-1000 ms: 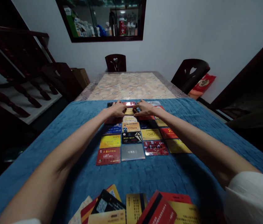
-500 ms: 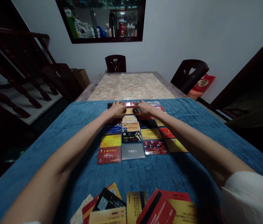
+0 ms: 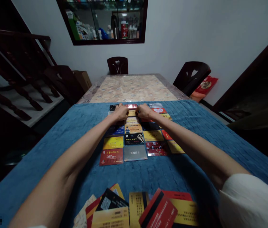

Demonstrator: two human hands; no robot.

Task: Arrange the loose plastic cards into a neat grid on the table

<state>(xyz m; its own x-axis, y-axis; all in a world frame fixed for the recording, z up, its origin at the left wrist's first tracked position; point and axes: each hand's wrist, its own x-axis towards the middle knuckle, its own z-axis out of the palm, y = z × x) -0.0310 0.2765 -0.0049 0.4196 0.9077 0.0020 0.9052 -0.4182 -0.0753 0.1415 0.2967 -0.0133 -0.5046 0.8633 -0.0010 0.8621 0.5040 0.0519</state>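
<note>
Thin gold card, best taken by its short ends

In the head view, a small gold rectangular card of what looks like thin plastic (image 3: 132,113) lies flat in the far part of a grid of cards, on a blue, rumpled soft-fabric cloth (image 3: 72,126) that covers the near part of the table (image 3: 134,90). The bare left hand (image 3: 121,112) is at its left end and the bare right hand (image 3: 144,112) at its right end. Both grips are curled, fingertips turned inward; whether either pinches the card or only touches its edge, I cannot tell.

The card should be very light and fairly stiff, springy if squeezed end to end, and hard to break. Its face is probably slick: the shiny red rectangular card (image 3: 131,106) just beyond it throws back a bright glare. Lying flat, it offers only a thin edge, so the two short ends look the best hold, with light, even pressure. The soft cloth should give a little, letting a nail slip under, but its wrinkles could catch a corner.

A cream-and-gold rectangular card (image 3: 132,120) sits just on the near side, so a careless fingertip could knock it askew. Well apart, nearest the wearer, lies a loose pile that includes a red rectangular card with a black stripe (image 3: 159,210).
</note>
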